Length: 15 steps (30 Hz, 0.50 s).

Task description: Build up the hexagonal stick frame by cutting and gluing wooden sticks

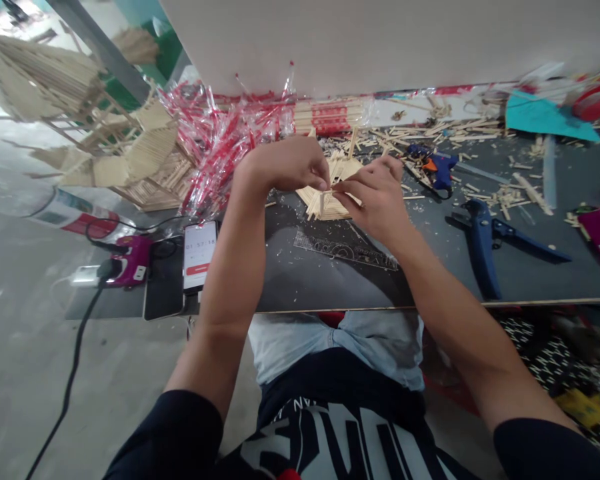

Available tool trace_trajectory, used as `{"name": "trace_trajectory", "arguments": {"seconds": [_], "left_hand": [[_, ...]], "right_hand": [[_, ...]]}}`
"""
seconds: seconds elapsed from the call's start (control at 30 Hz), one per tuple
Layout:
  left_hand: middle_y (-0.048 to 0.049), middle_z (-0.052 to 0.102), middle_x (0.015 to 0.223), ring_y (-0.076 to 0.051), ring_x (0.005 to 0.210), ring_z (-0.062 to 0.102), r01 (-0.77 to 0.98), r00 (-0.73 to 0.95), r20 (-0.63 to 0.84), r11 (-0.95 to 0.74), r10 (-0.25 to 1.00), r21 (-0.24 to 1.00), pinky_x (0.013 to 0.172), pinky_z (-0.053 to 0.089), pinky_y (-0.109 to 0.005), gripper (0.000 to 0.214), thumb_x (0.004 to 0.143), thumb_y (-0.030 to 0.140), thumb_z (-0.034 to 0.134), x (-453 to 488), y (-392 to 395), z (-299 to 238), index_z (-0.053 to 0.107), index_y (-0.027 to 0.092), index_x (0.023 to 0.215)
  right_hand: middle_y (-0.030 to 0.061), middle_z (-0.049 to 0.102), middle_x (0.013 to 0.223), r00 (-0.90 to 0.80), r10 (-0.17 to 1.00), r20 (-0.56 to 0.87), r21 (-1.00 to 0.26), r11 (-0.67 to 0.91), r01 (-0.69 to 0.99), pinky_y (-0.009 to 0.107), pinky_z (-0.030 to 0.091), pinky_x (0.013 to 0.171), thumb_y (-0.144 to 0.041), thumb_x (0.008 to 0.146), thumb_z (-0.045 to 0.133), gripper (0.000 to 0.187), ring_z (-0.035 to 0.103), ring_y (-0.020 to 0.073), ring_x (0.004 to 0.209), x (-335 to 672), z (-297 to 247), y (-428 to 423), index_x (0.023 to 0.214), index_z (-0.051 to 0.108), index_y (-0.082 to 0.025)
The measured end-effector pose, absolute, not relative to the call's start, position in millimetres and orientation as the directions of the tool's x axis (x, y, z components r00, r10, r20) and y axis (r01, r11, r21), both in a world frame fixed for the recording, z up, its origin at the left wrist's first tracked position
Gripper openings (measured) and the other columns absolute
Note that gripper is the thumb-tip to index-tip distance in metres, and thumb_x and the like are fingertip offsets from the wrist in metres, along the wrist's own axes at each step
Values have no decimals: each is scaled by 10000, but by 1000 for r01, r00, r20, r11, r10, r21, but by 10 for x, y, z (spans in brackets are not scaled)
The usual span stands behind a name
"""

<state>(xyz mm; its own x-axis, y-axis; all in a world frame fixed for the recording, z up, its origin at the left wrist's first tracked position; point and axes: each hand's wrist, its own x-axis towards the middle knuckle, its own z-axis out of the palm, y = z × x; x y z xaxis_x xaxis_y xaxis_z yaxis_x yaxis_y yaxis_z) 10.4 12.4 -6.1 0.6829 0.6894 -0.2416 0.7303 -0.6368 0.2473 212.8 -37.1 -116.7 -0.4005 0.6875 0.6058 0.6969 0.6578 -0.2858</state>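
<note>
Writing and labels:
- Phone (199, 255), face up at the left near corner of the tabletop (330, 287); screen lit, timer digits reading roughly 01:57:18, red bar beneath.
- Dark shirt with large white lettering, cropped by the lower frame edge, not readable.
- Magenta charger (130, 260) with a white label, print too small to read; just left of the phone, black cable trailing onto the floor (40, 360).

Surface and room:
- Dark tabletop, dusted with wood chips and offcuts, set against a white wall (380, 40); grey concrete floor to the left.
- Clear set square (345, 250) flat in the middle, near the front edge.
- Blue cutter (483, 247) toward the right near side; blue glue gun (437, 170) further back.
- Heap of red-and-clear wrappers (215, 147) at the left far corner, wrapped stick bundle (330, 117) along the far edge.
- Finished stick models (130, 160) beyond the left edge.

Hands:
- Left hand (285, 163), knuckles up, wrist bent down, fingertips pinched shut on a short stick (322, 202).
- Right hand (375, 193), reaching in from the right, thumb and forefinger closed on the same short stick.
- Short stick held upright against a fan-shaped stick assembly (341, 168), at the tabletop's centre, under both hands.
</note>
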Motion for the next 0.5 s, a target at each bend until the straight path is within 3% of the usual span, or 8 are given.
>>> {"name": "trace_trajectory", "arguments": {"seconds": [0.17, 0.33, 0.5], "left_hand": [[-59, 832, 951, -178, 870, 682, 721, 692, -232, -632, 684, 285, 803, 431, -294, 288, 873, 306, 653, 112, 127, -82, 831, 175, 1057], [-109, 830, 941, -190, 814, 684, 729, 684, -234, -633, 691, 260, 785, 433, -320, 271, 871, 286, 650, 107, 128, -67, 839, 149, 1008], [-52, 834, 893, -179, 830, 682, 705, 708, -234, -644, 667, 296, 765, 452, -296, 231, 875, 294, 641, 128, 105, -29, 835, 205, 962]], "right_hand": [[54, 744, 1005, -411, 709, 573, -313, 653, 690, 572, 332, 1109, -424, 1054, 510, 271, 634, 279, 1023, 2141, -1171, -372, 1067, 762, -323], [56, 753, 1015, -419, 711, 564, -288, 645, 708, 571, 332, 1104, -410, 1071, 467, 313, 630, 273, 1016, 2123, -1166, -380, 1073, 765, -313], [49, 745, 997, -410, 698, 587, -269, 646, 714, 576, 326, 1108, -438, 1074, 449, 333, 617, 264, 991, 2120, -1184, -365, 1045, 754, -307]]}}
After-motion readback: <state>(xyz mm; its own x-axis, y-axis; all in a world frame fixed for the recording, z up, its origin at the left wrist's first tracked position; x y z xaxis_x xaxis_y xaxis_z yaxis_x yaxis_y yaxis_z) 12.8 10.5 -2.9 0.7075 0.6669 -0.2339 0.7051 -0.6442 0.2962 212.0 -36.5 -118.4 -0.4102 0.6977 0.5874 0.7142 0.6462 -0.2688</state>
